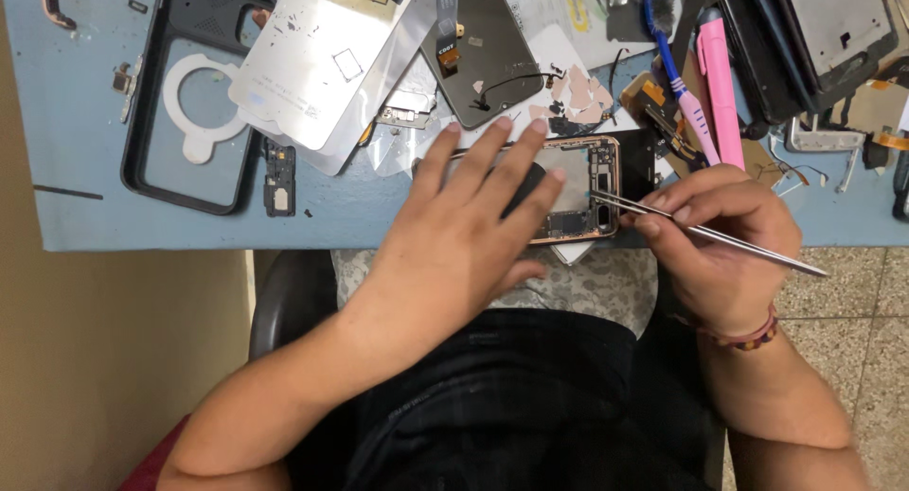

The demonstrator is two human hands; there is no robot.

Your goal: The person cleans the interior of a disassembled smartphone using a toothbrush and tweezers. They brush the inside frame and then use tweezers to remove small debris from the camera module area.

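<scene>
An opened phone frame [592, 183] with a rose-gold rim lies at the near edge of the blue table [76, 160]. My left hand [469, 231] lies flat over its left part, fingers spread, pressing it down. My right hand [724, 231] pinches metal tweezers [720, 235], whose tips reach into the frame's lower right corner.
A black phone case [194, 93] with a white ring lies at left, next to a silver back panel [317, 60] and a dark screen [478, 46]. A blue toothbrush [677, 74], a pink tool [720, 84], loose flex parts and dark phone bodies [819, 36] crowd the right.
</scene>
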